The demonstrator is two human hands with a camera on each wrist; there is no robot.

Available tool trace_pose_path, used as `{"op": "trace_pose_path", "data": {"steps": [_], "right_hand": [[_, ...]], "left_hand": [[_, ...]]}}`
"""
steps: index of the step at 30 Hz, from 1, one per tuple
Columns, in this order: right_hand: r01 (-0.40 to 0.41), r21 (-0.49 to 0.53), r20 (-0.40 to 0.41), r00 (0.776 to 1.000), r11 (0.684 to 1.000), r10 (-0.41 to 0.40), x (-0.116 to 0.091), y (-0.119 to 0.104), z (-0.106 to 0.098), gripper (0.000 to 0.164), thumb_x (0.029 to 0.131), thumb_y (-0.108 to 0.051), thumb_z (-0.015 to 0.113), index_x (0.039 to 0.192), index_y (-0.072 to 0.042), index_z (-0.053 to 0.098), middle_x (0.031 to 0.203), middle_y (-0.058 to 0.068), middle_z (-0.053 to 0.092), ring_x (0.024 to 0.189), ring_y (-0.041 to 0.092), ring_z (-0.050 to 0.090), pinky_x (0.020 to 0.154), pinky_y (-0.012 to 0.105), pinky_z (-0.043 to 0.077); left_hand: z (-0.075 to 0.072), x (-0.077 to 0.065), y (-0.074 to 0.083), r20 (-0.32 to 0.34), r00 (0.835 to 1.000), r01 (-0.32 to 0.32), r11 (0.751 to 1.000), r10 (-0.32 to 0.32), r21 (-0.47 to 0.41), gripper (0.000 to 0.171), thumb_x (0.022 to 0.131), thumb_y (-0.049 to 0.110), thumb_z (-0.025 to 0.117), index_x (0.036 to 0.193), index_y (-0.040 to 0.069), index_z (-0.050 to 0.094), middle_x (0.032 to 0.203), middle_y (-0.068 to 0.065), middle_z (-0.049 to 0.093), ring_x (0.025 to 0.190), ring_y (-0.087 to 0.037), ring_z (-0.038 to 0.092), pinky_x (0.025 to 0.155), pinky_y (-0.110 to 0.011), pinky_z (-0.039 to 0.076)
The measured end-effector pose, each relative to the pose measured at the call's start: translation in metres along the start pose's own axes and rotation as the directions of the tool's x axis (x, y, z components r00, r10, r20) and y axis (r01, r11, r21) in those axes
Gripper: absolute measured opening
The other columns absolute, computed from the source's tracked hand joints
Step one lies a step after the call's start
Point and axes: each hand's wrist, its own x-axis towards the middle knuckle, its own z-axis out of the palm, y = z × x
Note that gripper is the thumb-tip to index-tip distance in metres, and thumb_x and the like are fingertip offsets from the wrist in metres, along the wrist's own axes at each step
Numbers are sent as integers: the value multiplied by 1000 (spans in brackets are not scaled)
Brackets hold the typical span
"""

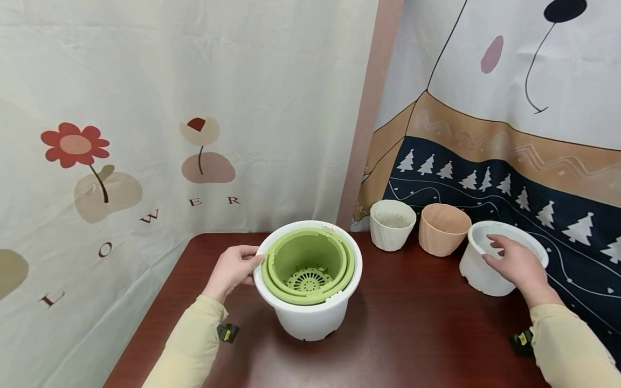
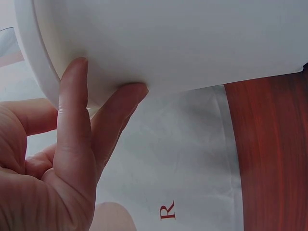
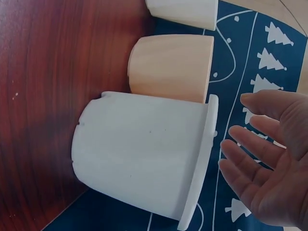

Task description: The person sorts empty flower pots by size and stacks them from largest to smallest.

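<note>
A large white flower pot (image 1: 310, 321) stands upright near the middle of the table. Nested inside it are two green pots (image 1: 296, 250), the inner one with a slotted base. My left hand (image 1: 235, 272) pinches the white pot's left rim; in the left wrist view its fingertips press the white wall (image 2: 192, 43) just under the lip. Over at the right, my right hand (image 1: 519, 264) hovers above a second white pot (image 1: 480, 269). The right wrist view shows that hand (image 3: 269, 154) with spread fingers, apart from the pot's rim (image 3: 199, 168) and holding nothing.
A peach pot (image 1: 439, 237) and a pale ribbed pot (image 1: 388, 234) line up at the back, left of the second white pot. The dark wooden table (image 1: 402, 323) meets a printed cloth backdrop (image 1: 291, 134) behind and to the right.
</note>
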Motion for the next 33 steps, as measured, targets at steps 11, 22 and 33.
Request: {"op": "trace_pose_path", "data": {"steps": [11, 22, 33], "right_hand": [[-56, -79, 134, 989, 995, 67, 8, 11, 4, 58, 88, -19, 67, 133, 10, 45, 124, 40, 52, 104, 52, 54, 78, 61, 51], [-76, -118, 177, 980, 990, 97, 11, 17, 8, 51, 86, -12, 64, 129, 9, 48, 117, 36, 56, 95, 47, 59, 66, 53, 52], [-41, -212, 162, 984, 976, 77, 10, 17, 12, 39, 87, -4, 57, 125, 3, 54, 102, 34, 62, 75, 39, 59, 56, 52, 49]], "left_hand": [[1, 1, 0, -2, 1000, 2, 1000, -2, 1, 35, 95, 4, 64, 125, -11, 60, 97, -20, 70, 68, -21, 69, 59, -36, 61], [0, 1, 2, -5, 1000, 5, 1000, -5, -1, 36, 95, 5, 63, 127, -11, 59, 100, -22, 69, 70, -21, 69, 59, -36, 61], [1, 1, 0, -4, 1000, -8, 1000, 8, 3, 35, 95, 5, 63, 126, -11, 59, 99, -22, 69, 69, -21, 69, 59, -37, 61]]}}
